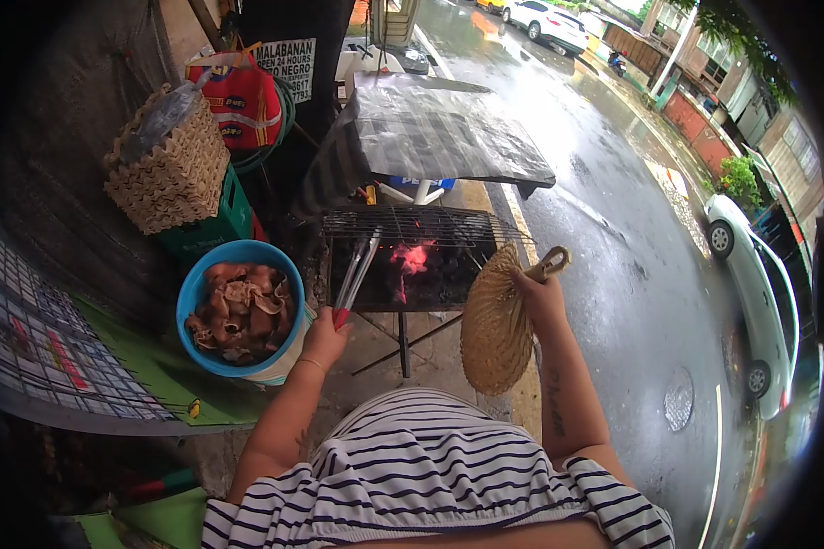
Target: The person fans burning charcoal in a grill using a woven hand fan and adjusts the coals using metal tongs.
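My left hand (pixel 324 339) is closed round the red-handled end of metal tongs (pixel 360 267), whose tips reach over the left part of the charcoal grill (pixel 375 299). In my right hand (pixel 542 297) is a woven hand fan (pixel 499 325), gripped near its looped handle and hanging at the grill's right front corner. Pink-orange flames and glowing coals (pixel 414 259) show in the middle of the grill. A wire grate (pixel 412 222) lies across its far part. To the left of my left hand, a blue basin (pixel 186 316) holds brown, curled pieces that look like meat or skin.
Stacked egg trays (pixel 169 165) rest on a green crate (pixel 212 226) at the left, beside a red bag (pixel 247 105). A table with a grey striped cover (pixel 439 119) stands behind the grill. The wet road (pixel 613 265) runs along the right, with a parked white car (pixel 758 293).
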The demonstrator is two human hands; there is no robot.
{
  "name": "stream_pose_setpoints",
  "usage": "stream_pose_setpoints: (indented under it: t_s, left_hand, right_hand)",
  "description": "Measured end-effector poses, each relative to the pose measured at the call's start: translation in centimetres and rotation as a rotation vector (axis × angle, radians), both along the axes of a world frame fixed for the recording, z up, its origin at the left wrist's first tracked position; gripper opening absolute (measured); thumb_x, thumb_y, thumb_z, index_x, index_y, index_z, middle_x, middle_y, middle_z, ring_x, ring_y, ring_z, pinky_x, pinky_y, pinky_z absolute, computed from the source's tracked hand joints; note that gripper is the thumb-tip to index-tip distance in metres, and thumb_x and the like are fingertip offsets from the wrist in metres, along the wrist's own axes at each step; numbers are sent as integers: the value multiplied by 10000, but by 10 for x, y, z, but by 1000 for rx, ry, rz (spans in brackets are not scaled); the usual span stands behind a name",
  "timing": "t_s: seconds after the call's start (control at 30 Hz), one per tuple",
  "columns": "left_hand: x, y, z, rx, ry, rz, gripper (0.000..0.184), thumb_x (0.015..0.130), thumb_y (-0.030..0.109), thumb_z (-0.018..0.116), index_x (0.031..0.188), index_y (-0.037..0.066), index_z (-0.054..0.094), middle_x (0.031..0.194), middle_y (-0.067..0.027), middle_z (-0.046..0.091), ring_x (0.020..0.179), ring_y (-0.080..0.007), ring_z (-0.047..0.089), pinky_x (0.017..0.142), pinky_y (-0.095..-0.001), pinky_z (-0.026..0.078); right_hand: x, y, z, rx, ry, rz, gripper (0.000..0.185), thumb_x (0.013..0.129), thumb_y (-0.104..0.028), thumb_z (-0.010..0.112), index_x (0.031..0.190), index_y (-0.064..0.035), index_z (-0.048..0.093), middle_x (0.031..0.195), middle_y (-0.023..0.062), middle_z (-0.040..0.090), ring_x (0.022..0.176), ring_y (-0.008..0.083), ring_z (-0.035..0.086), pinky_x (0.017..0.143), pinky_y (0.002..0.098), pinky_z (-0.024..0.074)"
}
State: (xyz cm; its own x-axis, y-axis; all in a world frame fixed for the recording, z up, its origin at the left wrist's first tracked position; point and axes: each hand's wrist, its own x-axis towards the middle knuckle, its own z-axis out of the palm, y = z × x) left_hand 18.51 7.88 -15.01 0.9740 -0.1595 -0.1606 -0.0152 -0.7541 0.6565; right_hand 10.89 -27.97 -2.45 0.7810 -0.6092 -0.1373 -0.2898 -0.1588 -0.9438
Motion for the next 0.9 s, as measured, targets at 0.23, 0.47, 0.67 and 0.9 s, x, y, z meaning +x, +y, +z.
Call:
stream_pose_setpoints:
  t_s: [0.23,0.47,0.67,0.9]
  left_hand:
    - [-17,17,2,24,-8,-57,385,791,246,683,1041,18,500,928,-241,632,893,-429,605,763,-470,480]
    - [-25,44,54,162,11,-156,399,767,302,707,980,0,554,920,-229,635,890,-412,611,778,-459,482]
    - [4,25,95,427,121,-405,394,757,356,696,946,14,651,931,-206,654,896,-349,637,790,-420,490]
    - [1,-10,106,573,-11,-443,346,748,309,705,936,25,640,934,-202,652,905,-357,631,796,-439,496]
  right_hand:
    - [5,3,-5,5,-8,16,340,799,-269,735,860,54,650,789,90,655,683,146,597,631,310,465]
    - [4,10,-6,63,-17,3,323,799,-240,736,886,57,642,807,90,656,692,153,603,635,310,470]
    - [7,11,-13,126,-79,20,306,801,-231,735,895,45,643,825,87,654,714,148,593,652,310,468]
    - [8,15,-9,74,-65,44,325,803,-252,731,886,48,637,814,94,657,715,154,592,651,314,463]
